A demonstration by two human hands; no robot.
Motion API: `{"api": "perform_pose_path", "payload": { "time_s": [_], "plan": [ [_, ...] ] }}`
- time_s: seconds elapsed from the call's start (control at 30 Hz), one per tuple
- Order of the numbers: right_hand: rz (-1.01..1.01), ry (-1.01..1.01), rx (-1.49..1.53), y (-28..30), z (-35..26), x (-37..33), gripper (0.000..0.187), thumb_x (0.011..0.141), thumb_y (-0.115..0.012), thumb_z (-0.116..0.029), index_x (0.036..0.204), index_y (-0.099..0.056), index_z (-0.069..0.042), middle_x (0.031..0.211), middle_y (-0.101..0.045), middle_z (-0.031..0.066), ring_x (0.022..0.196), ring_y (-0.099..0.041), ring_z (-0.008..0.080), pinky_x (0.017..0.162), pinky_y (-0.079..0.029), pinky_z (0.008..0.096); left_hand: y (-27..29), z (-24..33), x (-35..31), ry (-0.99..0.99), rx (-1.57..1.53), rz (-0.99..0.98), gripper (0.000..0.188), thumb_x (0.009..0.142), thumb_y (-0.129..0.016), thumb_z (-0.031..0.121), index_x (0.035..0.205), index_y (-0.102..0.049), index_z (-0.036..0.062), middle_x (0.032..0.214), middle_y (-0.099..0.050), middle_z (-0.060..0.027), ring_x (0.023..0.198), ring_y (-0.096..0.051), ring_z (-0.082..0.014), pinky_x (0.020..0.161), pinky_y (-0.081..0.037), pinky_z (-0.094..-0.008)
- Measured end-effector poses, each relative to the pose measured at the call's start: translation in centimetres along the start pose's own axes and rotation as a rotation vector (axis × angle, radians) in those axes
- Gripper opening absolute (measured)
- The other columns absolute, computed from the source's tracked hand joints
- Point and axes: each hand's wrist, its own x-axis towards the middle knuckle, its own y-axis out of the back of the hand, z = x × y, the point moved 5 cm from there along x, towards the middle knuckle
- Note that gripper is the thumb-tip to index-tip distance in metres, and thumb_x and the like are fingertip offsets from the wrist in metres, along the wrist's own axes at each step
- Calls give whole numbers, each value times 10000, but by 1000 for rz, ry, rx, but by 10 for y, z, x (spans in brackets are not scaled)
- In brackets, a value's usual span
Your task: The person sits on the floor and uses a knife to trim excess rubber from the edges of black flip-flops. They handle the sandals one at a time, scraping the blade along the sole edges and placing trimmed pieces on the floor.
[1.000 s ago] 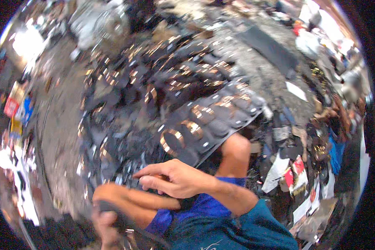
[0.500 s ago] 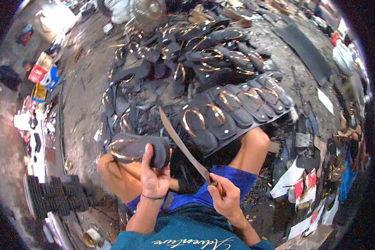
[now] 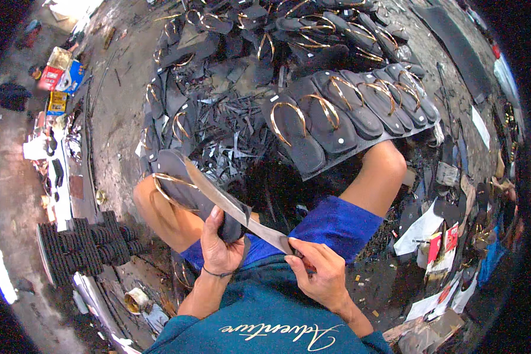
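Observation:
My left hand [image 3: 223, 243] grips a dark grey sandal [image 3: 185, 192] with gold straps by its near end, the thumb lying on top. In my right hand [image 3: 318, 271] is the handle end of a long curved knife [image 3: 242, 213], most of the handle hidden by the fingers. The blade slants up and left across the sandal's right edge; whether it touches cannot be told. Black strips and offcuts [image 3: 218, 138] lie heaped beyond my hands. To the right, a row of finished-looking sandals [image 3: 336, 112] with gold straps rests on a grey board beside my knee.
More gold-strapped sandals [image 3: 312, 29] are piled at the far side. Ridged dark soles [image 3: 88, 251] are stacked at the left, near a small tin [image 3: 136, 300]. Colourful boxes [image 3: 61, 82] stand farther left. A dark mat [image 3: 451, 50] lies at the far right, with papers [image 3: 419, 236] nearer.
The knife has moved left and lower, and its blade now crosses the sandal's edge. My left hand has tilted the sandal. The view has shifted, bringing the scraps more into sight.

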Motion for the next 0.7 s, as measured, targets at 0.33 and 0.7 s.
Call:
{"api": "perform_pose_path", "payload": {
  "time_s": [0.33, 0.7],
  "plan": [
    [-143, -97, 73, -21, -16, 17, 280, 864, -732, -233, 1101, -701, -87, 890, -720, 97, 697, -689, 235, 623, -556, 348, 37, -3, -13, -61, 220, 73, 325, 962, -556, 406, 1181, -611, 173, 986, -703, 19, 893, -695, -154, 740, -596, -322],
    [76, -294, 500, -15, 39, 55, 303, 997, -589, -164, 1263, -602, -21, 921, -713, 41, 685, -573, 48, 594, -475, 201, -109, 45, 49, -196, 474, -85, 434, 914, -656, 270, 1278, -516, 78, 1139, -606, -53, 1046, -601, -203, 947, -506, -392]
  ]
}}
